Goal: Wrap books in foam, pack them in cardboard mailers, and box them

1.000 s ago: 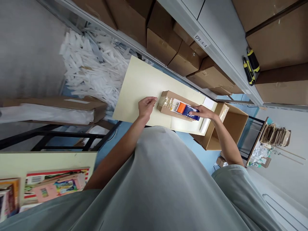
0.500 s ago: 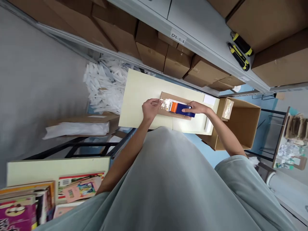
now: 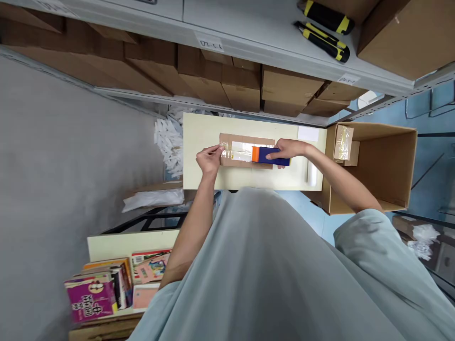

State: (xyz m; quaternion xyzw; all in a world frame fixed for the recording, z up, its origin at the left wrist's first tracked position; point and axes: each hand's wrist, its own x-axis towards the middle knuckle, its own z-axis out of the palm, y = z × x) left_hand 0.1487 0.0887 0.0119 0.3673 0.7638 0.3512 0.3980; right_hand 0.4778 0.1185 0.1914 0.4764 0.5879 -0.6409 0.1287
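Observation:
A flat brown cardboard package point(image 3: 227, 137) lies on the cream tabletop point(image 3: 199, 125), with a white label and shiny clear tape along its middle. My right hand point(image 3: 289, 148) is wrapped round a blue and orange tape dispenser point(image 3: 268, 155), which rests over the package's right half. At the package's left end, my left hand point(image 3: 209, 159) pinches the edge where the tape lies, thumb and forefinger together. The dispenser hides part of the package's right side.
An open cardboard box point(image 3: 384, 166) stands right of the tabletop. Above, a grey shelf point(image 3: 241, 28) holds boxes and two yellow-black cutters point(image 3: 323, 40). White paper strips point(image 3: 168, 144) lie behind at left. Books point(image 3: 92, 296) are at lower left.
The view has turned and shifted, so the tabletop looks more level. The dispenser sits farther from my left hand, with more taped surface showing between them. Both hands keep their hold.

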